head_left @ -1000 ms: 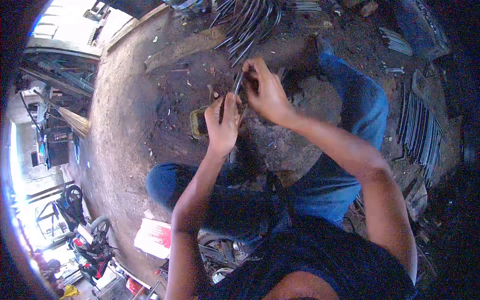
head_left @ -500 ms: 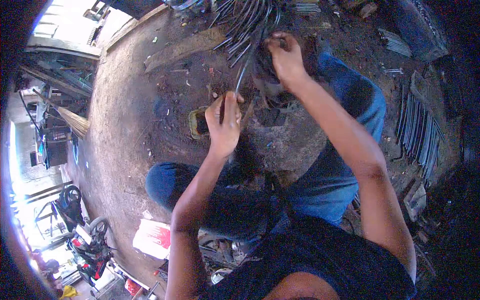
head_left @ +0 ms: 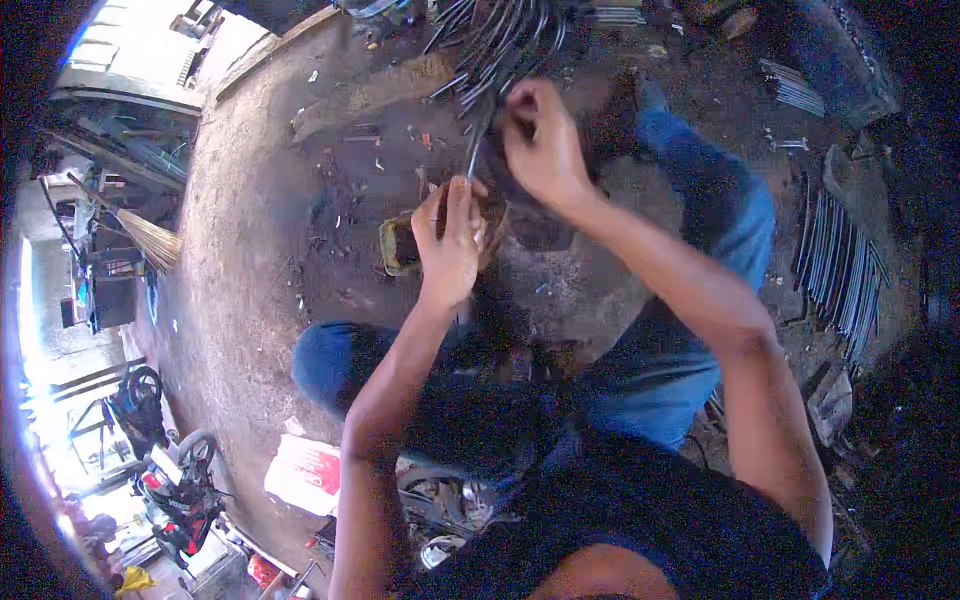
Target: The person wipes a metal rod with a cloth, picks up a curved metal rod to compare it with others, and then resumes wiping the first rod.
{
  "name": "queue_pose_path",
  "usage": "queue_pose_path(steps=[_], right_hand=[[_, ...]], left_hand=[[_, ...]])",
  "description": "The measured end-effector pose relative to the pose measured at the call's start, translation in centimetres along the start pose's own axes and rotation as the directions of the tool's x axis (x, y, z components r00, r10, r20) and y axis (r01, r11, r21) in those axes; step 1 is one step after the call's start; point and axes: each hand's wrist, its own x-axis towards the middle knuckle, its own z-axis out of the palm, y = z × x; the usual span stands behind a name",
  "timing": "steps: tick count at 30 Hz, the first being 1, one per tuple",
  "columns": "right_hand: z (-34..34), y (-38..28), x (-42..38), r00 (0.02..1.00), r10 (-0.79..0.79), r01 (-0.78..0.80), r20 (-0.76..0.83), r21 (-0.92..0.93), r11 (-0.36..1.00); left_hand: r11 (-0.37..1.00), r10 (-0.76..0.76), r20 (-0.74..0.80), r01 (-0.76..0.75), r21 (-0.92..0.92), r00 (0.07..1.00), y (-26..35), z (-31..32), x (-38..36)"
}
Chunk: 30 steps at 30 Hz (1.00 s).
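My left hand (head_left: 450, 240) is closed around the lower end of a thin metal rod (head_left: 473, 152), which points up and away from me. Close to the rod's upper part is my right hand (head_left: 548, 150), its fingers curled and slightly blurred; whether they grip the rod or something dark is hidden. Beyond both hands lies a loose bundle of metal rods (head_left: 500, 40) on the dirt floor. Beside my left wrist sits a small yellow-rimmed container (head_left: 391, 258), partly covered by the hand.
On the right, a row of metal rods (head_left: 840, 265) lies on the ground, with a smaller rod pile (head_left: 793, 88) farther off. A wooden plank (head_left: 375, 90) lies ahead. Leftward are a broom (head_left: 148, 240), a motorcycle (head_left: 180, 500) and a white-and-red bag (head_left: 305, 475).
My right hand has moved down and left, nearer to my left hand. The left hand stays almost in place, still holding the rod.
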Motion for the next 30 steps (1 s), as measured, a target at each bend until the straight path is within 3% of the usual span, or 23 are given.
queue_pose_path(steps=[2, 4, 5, 6, 8, 9, 10, 12, 13, 14, 16, 18, 19, 20, 21, 22, 24, 26, 28, 29, 30], right_hand=[[-0.5, -1.1, 0.8, 0.999, -0.024, 0.025, -0.043, 0.010, 1.000], [-0.8, -3.6, -3.3, 0.963, -0.011, -0.009, 0.269, 0.071, 0.997], [-0.9, -3.9, -3.3, 0.951, -0.102, 0.067, 0.290, 0.129, 0.989], [-1.0, -3.6, -2.2, 0.951, -0.096, 0.059, 0.293, 0.130, 0.990], [-1.1, -2.6, 1.2, 0.994, 0.025, -0.016, 0.105, -0.082, 0.996], [-1.2, -2.7, 1.5, 0.991, 0.067, -0.059, 0.119, -0.074, 0.996], [-1.2, -3.3, 0.6, 0.991, 0.058, -0.050, 0.118, -0.073, 0.996], [-1.1, -4.5, -2.9, 0.937, -0.191, 0.206, 0.292, -0.020, 0.978], [-1.2, -4.1, -3.0, 0.901, -0.273, 0.292, 0.337, -0.003, 0.957], [-1.0, -3.5, -1.9, 0.903, -0.267, 0.285, 0.337, -0.005, 0.958], [-0.8, -2.1, 1.4, 0.985, -0.078, 0.097, 0.151, -0.121, 0.988], [-1.0, -3.0, -0.4, 0.962, -0.140, 0.167, 0.235, -0.100, 0.981], [-1.1, -3.5, -1.6, 0.927, -0.196, 0.230, 0.321, -0.072, 0.970], [-1.1, -3.8, -2.2, 0.881, -0.246, 0.286, 0.405, -0.040, 0.957], [-1.0, -3.8, -2.1, 0.864, -0.370, 0.395, 0.343, -0.006, 0.918], [-0.9, -2.4, -1.0, 0.867, -0.360, 0.387, 0.345, -0.010, 0.922], [-0.6, 1.7, 3.0, 0.964, -0.208, 0.242, 0.165, -0.219, 0.945], [-1.2, 0.7, 3.6, 0.973, -0.185, 0.213, 0.138, -0.233, 0.949], [-1.4, -1.7, 0.8, 0.906, -0.351, 0.387, 0.237, -0.131, 0.913], [-1.7, -2.2, -0.1, 0.896, -0.320, 0.357, 0.307, -0.069, 0.932], [-1.7, -1.5, 0.4, 0.896, -0.315, 0.353, 0.313, -0.071, 0.933]], left_hand=[[1.000, 0.023, 0.019, -0.023, -0.002, 1.000, -0.1, 0.1, 0.3], [0.998, -0.050, -0.184, 0.040, -0.055, 0.982, -0.4, 0.2, 0.4], [0.994, -0.094, -0.147, 0.083, -0.078, 0.985, -0.2, -0.3, 0.6], [0.993, -0.101, -0.150, 0.090, -0.077, 0.984, -0.4, -0.3, 0.5], [0.999, 0.033, -0.068, -0.035, -0.026, 0.997, -0.6, -0.2, 0.2], [0.999, 0.038, -0.070, -0.040, -0.028, 0.997, -0.8, -0.3, 0.2], [1.000, 0.013, -0.094, -0.014, -0.015, 0.996, -1.1, -0.4, 0.4], [0.999, -0.046, -0.145, 0.047, 0.008, 0.988, -1.7, -0.6, 0.5], [0.996, 0.002, -0.147, 0.012, 0.089, 0.989, -1.5, -0.6, 0.5], [0.996, -0.005, -0.146, 0.018, 0.091, 0.989, -1.4, -0.6, 0.4], [0.990, -0.092, 0.046, 0.097, -0.102, 0.995, -1.0, -0.6, -0.2], [0.999, -0.046, 0.046, 0.046, -0.002, 0.998, -0.6, 0.0, 0.0], [0.771, 0.497, 0.056, -0.470, 0.430, 0.866, -0.8, 0.0, 0.6], [0.937, 0.260, 0.014, -0.256, 0.238, 0.965, -1.0, 0.1, 0.3], [1.000, 0.006, -0.029, -0.005, 0.030, 1.000, -1.3, 0.2, 0.0], [1.000, -0.005, -0.027, 0.005, 0.029, 1.000, -1.3, 0.2, -0.2], [0.995, -0.102, 0.052, 0.103, -0.016, 0.993, -1.3, 0.2, -0.4], [0.999, -0.044, 0.027, 0.045, -0.026, 0.999, -2.1, 0.5, -0.3], [0.990, 0.104, -0.021, -0.101, 0.101, 0.994, -2.4, 0.3, 0.0], [0.996, -0.020, -0.004, 0.020, 0.083, 1.000, -2.1, -0.2, 0.0], [0.996, -0.027, -0.005, 0.027, 0.080, 1.000, -1.9, -0.3, 0.1]])
